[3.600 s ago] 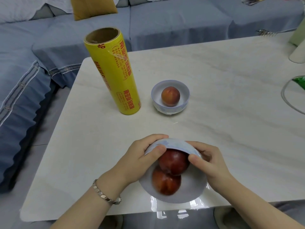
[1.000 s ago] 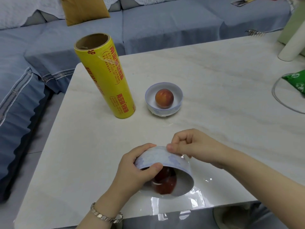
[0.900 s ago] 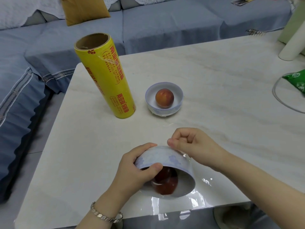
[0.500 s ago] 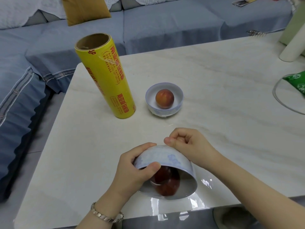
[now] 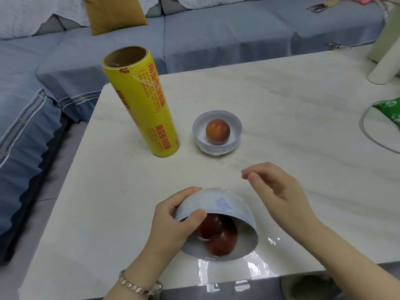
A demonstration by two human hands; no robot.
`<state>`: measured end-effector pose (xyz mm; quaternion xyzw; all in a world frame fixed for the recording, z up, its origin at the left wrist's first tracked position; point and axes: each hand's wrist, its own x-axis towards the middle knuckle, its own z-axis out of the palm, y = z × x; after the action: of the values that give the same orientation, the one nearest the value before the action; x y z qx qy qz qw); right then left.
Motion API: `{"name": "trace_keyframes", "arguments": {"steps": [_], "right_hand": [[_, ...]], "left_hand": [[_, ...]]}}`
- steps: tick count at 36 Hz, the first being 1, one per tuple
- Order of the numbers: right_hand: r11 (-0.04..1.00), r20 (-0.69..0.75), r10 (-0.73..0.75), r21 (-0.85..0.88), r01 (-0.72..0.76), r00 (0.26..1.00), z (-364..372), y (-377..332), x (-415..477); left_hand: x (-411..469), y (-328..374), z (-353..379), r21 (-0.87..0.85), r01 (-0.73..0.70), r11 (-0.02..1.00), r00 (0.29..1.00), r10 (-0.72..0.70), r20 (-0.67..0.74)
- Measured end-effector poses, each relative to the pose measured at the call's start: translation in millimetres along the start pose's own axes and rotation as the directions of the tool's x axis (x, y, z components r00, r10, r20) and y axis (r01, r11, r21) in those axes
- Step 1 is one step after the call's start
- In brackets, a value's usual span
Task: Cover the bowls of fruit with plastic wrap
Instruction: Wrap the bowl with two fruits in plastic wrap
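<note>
Far left of and beyond the tipped bowl [image 5: 218, 204], the plastic wrap roll [image 5: 140, 102] stands upright on the desk [image 5: 303, 126]. The left hand [image 5: 171, 226] grips that bowl's left rim, thumb over the edge. The bowl's mouth is turned toward the person, with red fruit [image 5: 218, 237] inside. Beyond it sits the small bowl [image 5: 217, 146]. Up and right of the tipped bowl's base hovers the right hand [image 5: 279, 191], fingertips [image 5: 249, 176] nearly together; whether they pinch anything, I cannot tell.

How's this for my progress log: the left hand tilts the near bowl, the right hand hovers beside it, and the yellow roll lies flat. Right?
No: the head view shows the roll standing on end. The left hand does tilt the near bowl, the right hand hovering beside it.
</note>
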<state>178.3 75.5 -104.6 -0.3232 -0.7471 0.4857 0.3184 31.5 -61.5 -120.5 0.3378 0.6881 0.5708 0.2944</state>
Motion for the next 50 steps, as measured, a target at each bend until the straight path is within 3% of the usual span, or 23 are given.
{"name": "trace_keyframes", "arguments": {"steps": [2,5,13,18,21,24,26,28,32,36,40,45,50], "right_hand": [[0.992,0.227,-0.125,0.011,0.126,0.966,0.3,-14.3,-9.5],[0.982,0.450,-0.146,-0.044,0.185,0.881,9.6,-16.8,-18.7],[0.975,0.484,-0.060,-0.159,0.155,0.873,29.9,-18.6,-3.3],[0.987,0.574,0.154,-0.129,-0.097,0.804,21.4,-15.3,9.2],[0.984,0.442,0.175,-0.046,-0.173,0.880,10.1,0.0,4.0],[0.987,0.264,0.077,0.117,-0.111,0.961,2.9,5.1,-8.6],[0.988,0.301,-0.026,0.151,-0.020,0.953,5.2,4.4,-18.7],[0.982,0.348,-0.032,0.188,-0.036,0.937,10.1,0.9,-23.8],[0.972,0.374,0.119,0.143,-0.185,0.920,11.8,5.0,-15.8],[0.931,0.459,0.317,0.015,-0.364,0.830,7.1,14.7,-9.3],[0.878,0.443,0.350,0.154,-0.454,0.825,2.5,15.9,-16.4],[0.892,0.402,0.350,0.134,-0.433,0.846,0.7,17.5,-19.2],[0.893,0.334,0.387,0.097,-0.439,0.860,-8.8,20.1,-21.6]], "left_hand": [[0.2,1.0,1.3,0.013,0.003,1.000,1.000,-0.003,-0.003],[0.6,1.7,2.6,0.011,-0.015,1.000,1.000,0.015,-0.012],[1.0,0.5,0.2,0.019,0.035,0.999,0.994,-0.033,-0.104],[-0.4,-2.1,-3.2,-0.006,0.035,0.999,0.994,-0.035,-0.101],[1.9,-3.6,-5.1,-0.084,0.051,0.995,0.987,-0.064,-0.150],[7.5,-3.2,-6.8,-0.148,0.073,0.986,0.979,-0.099,-0.179],[8.4,-1.6,-4.6,-0.166,0.077,0.983,0.977,-0.108,-0.185],[8.3,1.0,0.3,-0.212,0.104,0.972,0.969,-0.147,-0.200],[6.0,1.9,8.0,-0.293,0.193,0.936,0.929,-0.271,-0.252],[5.3,4.4,8.6,-0.372,0.317,0.873,0.869,-0.424,-0.255],[10.6,6.9,10.1,-0.391,0.406,0.826,0.854,-0.496,-0.160],[20.0,5.8,15.1,-0.441,0.536,0.720,0.798,-0.603,-0.014],[36.3,4.2,24.6,-0.337,0.632,0.698,0.759,-0.644,0.091]]}}
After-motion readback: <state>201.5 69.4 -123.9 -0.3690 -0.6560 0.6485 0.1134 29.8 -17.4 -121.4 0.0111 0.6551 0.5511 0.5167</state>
